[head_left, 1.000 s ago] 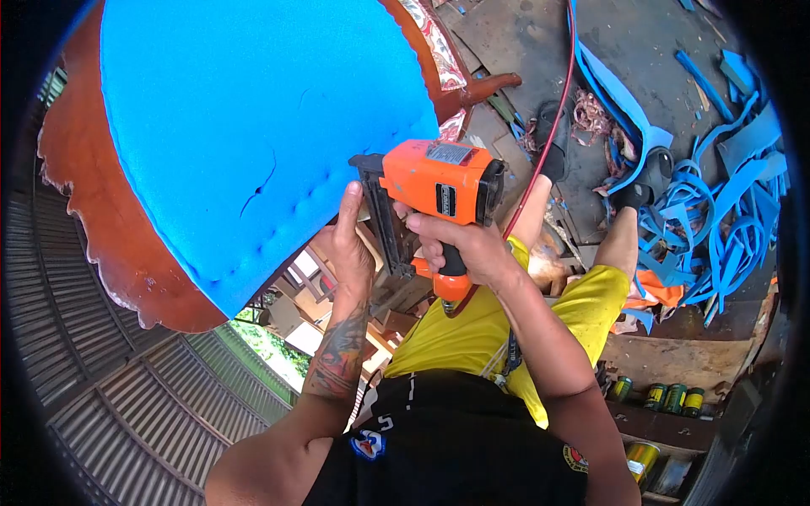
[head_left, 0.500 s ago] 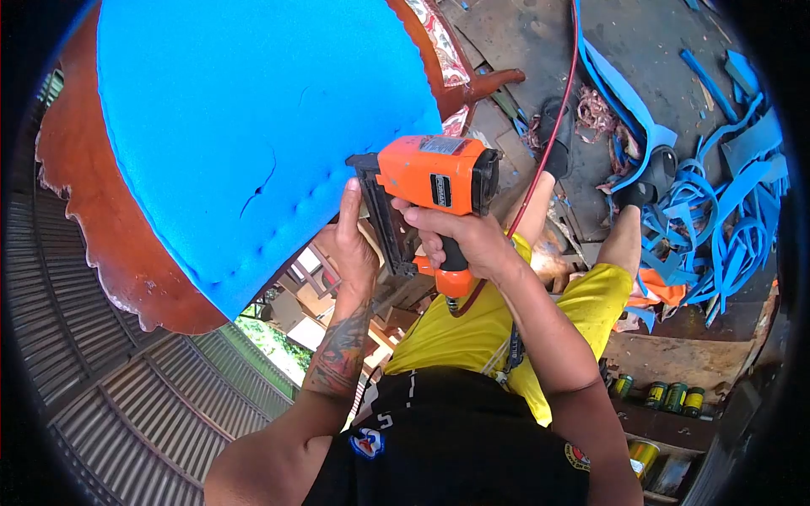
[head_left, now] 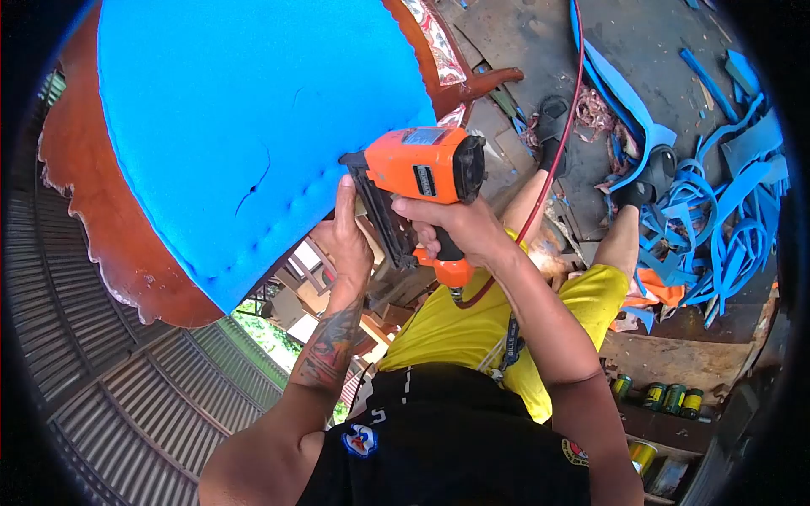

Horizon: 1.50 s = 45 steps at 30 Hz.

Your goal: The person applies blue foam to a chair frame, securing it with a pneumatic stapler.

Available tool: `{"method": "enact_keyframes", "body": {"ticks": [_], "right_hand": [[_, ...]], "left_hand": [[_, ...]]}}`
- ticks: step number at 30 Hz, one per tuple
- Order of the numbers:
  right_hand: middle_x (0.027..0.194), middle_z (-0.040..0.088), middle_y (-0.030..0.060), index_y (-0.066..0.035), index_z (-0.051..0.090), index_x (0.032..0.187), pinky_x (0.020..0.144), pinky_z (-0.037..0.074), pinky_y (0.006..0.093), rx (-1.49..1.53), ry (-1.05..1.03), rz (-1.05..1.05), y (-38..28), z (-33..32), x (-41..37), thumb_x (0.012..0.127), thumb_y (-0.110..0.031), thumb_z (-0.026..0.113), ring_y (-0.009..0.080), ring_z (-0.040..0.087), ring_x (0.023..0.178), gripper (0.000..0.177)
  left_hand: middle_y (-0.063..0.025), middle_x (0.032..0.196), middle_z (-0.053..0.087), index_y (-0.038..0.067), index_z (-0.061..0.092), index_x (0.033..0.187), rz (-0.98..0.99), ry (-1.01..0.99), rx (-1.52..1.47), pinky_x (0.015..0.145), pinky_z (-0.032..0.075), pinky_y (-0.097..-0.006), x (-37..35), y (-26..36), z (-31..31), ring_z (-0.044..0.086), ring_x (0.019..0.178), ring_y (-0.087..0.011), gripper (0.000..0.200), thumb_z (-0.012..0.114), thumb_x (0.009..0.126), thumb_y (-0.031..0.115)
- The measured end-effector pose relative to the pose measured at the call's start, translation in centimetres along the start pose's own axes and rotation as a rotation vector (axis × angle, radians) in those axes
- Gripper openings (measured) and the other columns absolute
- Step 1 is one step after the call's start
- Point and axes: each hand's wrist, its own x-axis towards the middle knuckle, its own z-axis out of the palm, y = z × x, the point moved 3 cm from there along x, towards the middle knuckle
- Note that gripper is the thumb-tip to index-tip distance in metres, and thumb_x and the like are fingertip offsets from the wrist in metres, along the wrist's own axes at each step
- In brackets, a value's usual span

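A large sheet of blue foam (head_left: 253, 110) covers a brown wooden furniture frame (head_left: 152, 253) with a wavy carved edge. Dimples run along the foam's lower right border, and a dark slit marks its surface. My right hand (head_left: 460, 228) is wrapped around the handle of an orange pneumatic staple gun (head_left: 413, 164). The gun's nose touches or nearly touches the foam near that border. Just below the nose, my left hand (head_left: 344, 244) grips the foam's edge, thumb on the front; its other fingers are mostly hidden behind the edge.
A red air hose (head_left: 553, 160) runs from the gun past my legs. Blue foam offcuts (head_left: 717, 211) lie heaped on the floor at right, near my sandalled feet. Several small cans (head_left: 675, 398) stand on a shelf at lower right. Corrugated metal sheeting (head_left: 169, 396) is at lower left.
The staple gun and my right hand have shifted slightly left and up along the foam's border. My left hand has moved a little left with them, still at the edge.
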Motion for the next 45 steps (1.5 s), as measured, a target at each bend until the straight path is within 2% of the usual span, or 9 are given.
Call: {"method": "enact_keyframes", "body": {"ticks": [5,8,9,11,12,15,16,25,45], "right_hand": [[0.064,0.054,-0.002,-0.006,0.063,0.099,0.047,0.045,0.0265,0.052,-0.021,-0.01,0.4,-0.1,-0.9,0.09,-0.016,0.077,0.0083,0.052,0.05,0.019],[0.066,0.05,-0.0025,-0.002,0.065,0.12,0.051,0.046,0.0259,0.1,0.103,-0.022,0.7,-1.7,-2.2,0.094,-0.014,0.07,0.0085,0.051,0.053,0.029],[0.066,0.05,-0.0025,-0.002,0.065,0.12,0.051,0.046,0.0259,0.095,0.107,-0.024,0.4,-2.3,-2.5,0.094,-0.014,0.07,0.0085,0.051,0.053,0.029],[0.066,0.049,-0.0024,0.0,0.063,0.126,0.052,0.047,0.0265,0.127,0.085,-0.035,-0.5,-3.3,-3.0,0.095,-0.014,0.067,0.0088,0.051,0.054,0.034],[0.066,0.049,-0.0018,0.0,0.063,0.127,0.053,0.046,0.0271,0.085,0.089,-0.065,-0.6,-3.8,-3.1,0.095,-0.014,0.066,0.0091,0.051,0.054,0.036],[0.066,0.055,-0.0015,-0.001,0.065,0.12,0.049,0.043,0.026,0.082,0.117,-0.11,0.1,-5.0,-2.9,0.092,-0.013,0.072,0.0091,0.052,0.051,0.031],[0.066,0.056,-0.0011,-0.001,0.065,0.119,0.049,0.044,0.0262,0.077,0.105,-0.113,0.4,-5.3,-2.7,0.092,-0.014,0.072,0.0089,0.052,0.051,0.031],[0.066,0.055,-0.0012,-0.004,0.065,0.111,0.05,0.045,0.0276,0.052,0.024,-0.054,2.4,-5.7,0.9,0.09,-0.018,0.076,0.0093,0.052,0.051,0.027],[0.062,0.055,-0.0003,-0.003,0.066,0.107,0.046,0.042,0.0257,0.213,-0.012,0.011,1.2,-4.1,2.3,0.09,-0.014,0.072,0.0099,0.052,0.048,0.021]], "left_hand": [[-0.006,0.105,0.069,-0.003,0.066,0.118,-0.068,0.009,0.053,0.078,0.049,-0.0291,0.1,-0.2,-0.5,0.061,0.087,-0.012,0.035,0.071,0.095,0.022],[-0.0088,0.113,0.068,-0.004,0.066,0.119,0.002,0.02,-0.049,0.095,0.048,-0.0342,-0.2,0.6,0.8,0.062,0.101,-0.0178,0.036,0.072,0.095,0.022],[-0.0088,0.113,0.068,-0.004,0.066,0.119,-0.001,0.019,-0.055,0.095,0.048,-0.0342,-0.3,0.5,1.0,0.062,0.101,-0.0178,0.036,0.072,0.095,0.022],[-0.0116,0.126,0.063,-0.004,0.058,0.131,-0.003,0.013,-0.024,0.103,0.044,-0.0364,-0.4,0.2,1.5,0.059,0.115,-0.0203,0.046,0.073,0.094,0.021],[-0.015,0.139,0.054,-0.003,0.044,0.144,0.007,0.027,-0.048,0.107,0.042,-0.039,-0.4,0.0,1.9,0.054,0.124,-0.0229,0.063,0.075,0.093,0.018],[-0.0199,0.138,0.056,-0.009,0.049,0.139,0.163,0.167,-0.054,0.109,0.041,-0.0411,-0.5,-0.4,4.1,0.056,0.122,-0.0274,0.062,0.078,0.092,0.019],[-0.0191,0.149,0.043,-0.003,0.03,0.151,0.123,0.109,0.005,0.114,0.038,-0.0436,-0.1,-0.8,4.0,0.051,0.13,-0.0293,0.079,0.078,0.091,0.012],[-0.0193,0.131,0.06,-0.008,0.05,0.134,0.117,0.117,0.173,0.109,0.042,-0.0418,0.1,-0.9,5.1,0.059,0.118,-0.0277,0.055,0.075,0.093,0.017],[-0.0152,0.129,0.06,-0.005,0.054,0.129,0.037,0.084,0.006,0.103,0.047,-0.0393,0.2,-1.4,4.8,0.06,0.114,-0.0231,0.046,0.076,0.092,0.013]]}}
